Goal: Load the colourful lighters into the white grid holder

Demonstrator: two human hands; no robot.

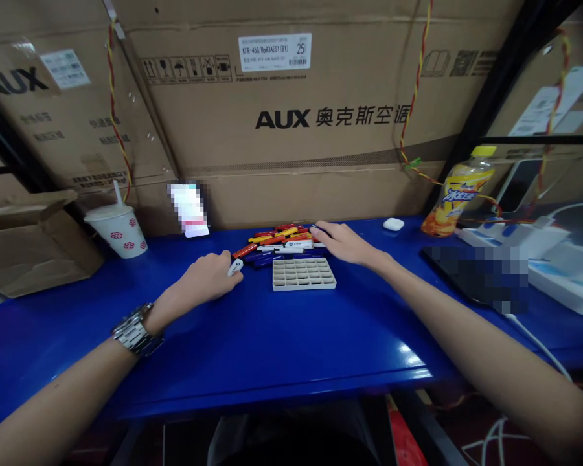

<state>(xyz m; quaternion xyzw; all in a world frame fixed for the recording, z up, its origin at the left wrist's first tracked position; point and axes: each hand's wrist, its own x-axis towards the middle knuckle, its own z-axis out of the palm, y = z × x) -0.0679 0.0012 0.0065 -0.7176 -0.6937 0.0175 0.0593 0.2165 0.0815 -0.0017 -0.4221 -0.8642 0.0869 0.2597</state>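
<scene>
Your left hand (201, 279) is curled with the fingers down, and 1 small white piece (235, 266) sits at its fingertips; I cannot tell whether it is gripped. Your right hand (342, 244) lies nearly flat, fingers slightly spread, on the right end of 1 heap of red, yellow, white and dark blue plastic sticks (276, 241), too overlapped to count. Just in front of the heap, between your hands, sits 1 white grid tray (304, 274), touching neither hand. A wide blue stretch of worktop (272, 343) runs from the tray to the front edge. Farther out stand 1 paper cup (119, 232) with a straw, 1 white earbud case (393, 224) and 1 yellow drink bottle (459, 194). Your left wrist wears 1 steel watch (135, 330).
</scene>
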